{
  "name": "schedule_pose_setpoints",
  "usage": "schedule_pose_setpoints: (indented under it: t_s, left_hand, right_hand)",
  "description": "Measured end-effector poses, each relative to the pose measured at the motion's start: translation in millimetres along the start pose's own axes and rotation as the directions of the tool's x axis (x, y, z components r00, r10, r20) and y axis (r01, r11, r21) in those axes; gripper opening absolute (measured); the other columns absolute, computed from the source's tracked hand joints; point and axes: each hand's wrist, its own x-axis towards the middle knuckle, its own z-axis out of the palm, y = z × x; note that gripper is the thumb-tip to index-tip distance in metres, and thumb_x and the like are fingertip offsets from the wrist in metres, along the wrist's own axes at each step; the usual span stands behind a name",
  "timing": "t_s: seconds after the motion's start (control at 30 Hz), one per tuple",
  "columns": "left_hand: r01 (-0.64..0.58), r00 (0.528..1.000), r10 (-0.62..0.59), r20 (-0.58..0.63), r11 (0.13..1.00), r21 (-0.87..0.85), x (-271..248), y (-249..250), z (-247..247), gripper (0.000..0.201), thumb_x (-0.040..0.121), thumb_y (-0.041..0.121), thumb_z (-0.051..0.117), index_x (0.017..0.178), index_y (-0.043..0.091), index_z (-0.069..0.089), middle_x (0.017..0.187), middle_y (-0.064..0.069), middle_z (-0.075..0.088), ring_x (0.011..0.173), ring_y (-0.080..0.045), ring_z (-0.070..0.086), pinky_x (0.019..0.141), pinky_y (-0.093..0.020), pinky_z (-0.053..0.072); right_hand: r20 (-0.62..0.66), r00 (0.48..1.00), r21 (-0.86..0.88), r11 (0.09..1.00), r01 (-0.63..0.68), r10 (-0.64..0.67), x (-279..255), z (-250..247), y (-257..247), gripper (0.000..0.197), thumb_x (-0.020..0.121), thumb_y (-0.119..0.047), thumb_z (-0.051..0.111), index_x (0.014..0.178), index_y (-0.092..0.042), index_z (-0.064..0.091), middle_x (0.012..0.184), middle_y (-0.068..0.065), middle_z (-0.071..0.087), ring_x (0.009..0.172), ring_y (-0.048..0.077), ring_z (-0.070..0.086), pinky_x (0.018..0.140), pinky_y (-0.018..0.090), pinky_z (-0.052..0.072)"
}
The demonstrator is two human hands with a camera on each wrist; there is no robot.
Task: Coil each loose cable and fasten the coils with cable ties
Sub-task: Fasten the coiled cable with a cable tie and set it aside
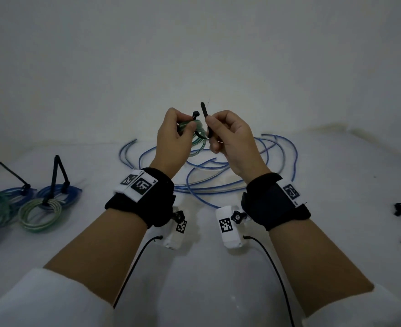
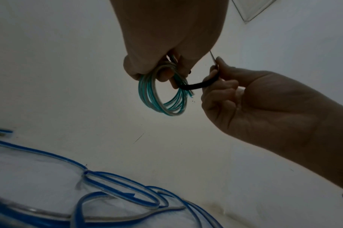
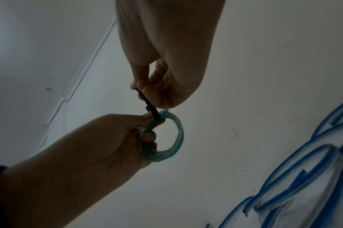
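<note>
Fastening step: left hand grips the small green-and-clear cable coil; right hand pinches the black cable tie, seemingly unthreaded; next, feed tail into head.

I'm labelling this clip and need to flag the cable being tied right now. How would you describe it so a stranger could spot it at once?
Look above the middle of the white table, where both hands meet in the air. The left hand grips a small green-and-clear cable coil, and the right hand pinches a black cable tie looped around it. The other coils lie at the table's left, and the loose blue cables lie beneath.
</note>
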Motion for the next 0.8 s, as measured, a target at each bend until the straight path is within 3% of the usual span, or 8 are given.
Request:
schedule_pose_setpoints:
  t_s: [0.1, 0.27, 0.4, 0.53, 0.7, 0.8]
  left_hand:
    - [0.005, 1.0, -0.005, -0.016, 1.0, -0.014, 3.2, -5.6, -1.4, 0.009, 0.09, 0.002, 0.052, 0.09, 0.009, 0.046, 0.08, 0.008, 0.057, 0.068, 0.008, 0.056, 0.066, -0.01, 0.044]
    - [-0.005, 1.0, 0.005, -0.004, 0.999, -0.045, 3.8, -11.7, -3.8, 0.024, 0.088, 0.001, 0.051, 0.089, 0.025, 0.048, 0.093, 0.007, 0.06, 0.079, 0.002, 0.06, 0.075, -0.016, 0.048]
    - [-0.003, 1.0, 0.003, 0.007, 0.999, -0.037, 2.4, -16.7, -3.2, 0.019, 0.088, 0.001, 0.051, 0.095, 0.018, 0.051, 0.093, 0.008, 0.061, 0.079, 0.004, 0.06, 0.076, -0.016, 0.048]
    - [-0.005, 1.0, 0.005, 0.013, 1.0, -0.025, 0.3, -18.2, -2.4, 0.022, 0.088, 0.002, 0.052, 0.091, 0.023, 0.052, 0.091, 0.011, 0.061, 0.078, 0.005, 0.059, 0.077, -0.017, 0.049]
    - [-0.003, 1.0, 0.004, 0.012, 1.0, -0.025, -1.8, -19.9, -1.6, 0.016, 0.088, 0.001, 0.052, 0.095, 0.016, 0.054, 0.091, 0.012, 0.061, 0.078, 0.005, 0.06, 0.077, -0.016, 0.049]
    - [-0.008, 1.0, 0.009, 0.022, 0.999, -0.034, -3.6, -21.1, -1.3, 0.019, 0.088, 0.001, 0.052, 0.092, 0.02, 0.054, 0.091, 0.013, 0.062, 0.079, 0.004, 0.06, 0.077, -0.017, 0.049]
  right_hand:
    - [-0.007, 0.999, -0.016, 0.999, -0.034, 0.034, 5.6, -1.2, 4.7, 0.009, 0.092, -0.008, 0.056, 0.083, -0.008, 0.056, 0.062, 0.007, 0.054, 0.043, 0.013, 0.038, 0.043, 0.022, 0.033]
    - [-0.033, 0.996, -0.044, 0.995, -0.088, 0.087, 11.2, -1.2, 13.4, 0.015, 0.089, -0.005, 0.056, 0.075, -0.008, 0.054, 0.056, 0.006, 0.053, 0.039, 0.015, 0.033, 0.041, 0.022, 0.029]
    - [-0.023, 0.995, -0.057, 0.994, -0.094, 0.093, 12.7, -1.8, 18.4, 0.021, 0.091, -0.008, 0.056, 0.071, -0.008, 0.05, 0.049, -0.001, 0.05, 0.038, 0.014, 0.032, 0.04, 0.02, 0.028]
    - [-0.019, 0.992, -0.069, 0.99, -0.127, 0.126, 12.0, -5.0, 18.8, 0.021, 0.09, -0.007, 0.056, 0.07, -0.007, 0.051, 0.051, 0.003, 0.051, 0.037, 0.014, 0.032, 0.039, 0.02, 0.027]
    - [0.011, 0.991, -0.077, 0.988, -0.133, 0.135, 10.5, -6.2, 18.9, 0.021, 0.09, -0.007, 0.056, 0.07, -0.008, 0.052, 0.051, 0.004, 0.052, 0.037, 0.014, 0.032, 0.04, 0.022, 0.026]
    - [0.003, 0.99, -0.083, 0.987, -0.139, 0.14, 10.8, -6.4, 18.8, 0.021, 0.09, -0.008, 0.057, 0.07, -0.008, 0.052, 0.053, 0.005, 0.052, 0.037, 0.013, 0.033, 0.039, 0.021, 0.028]
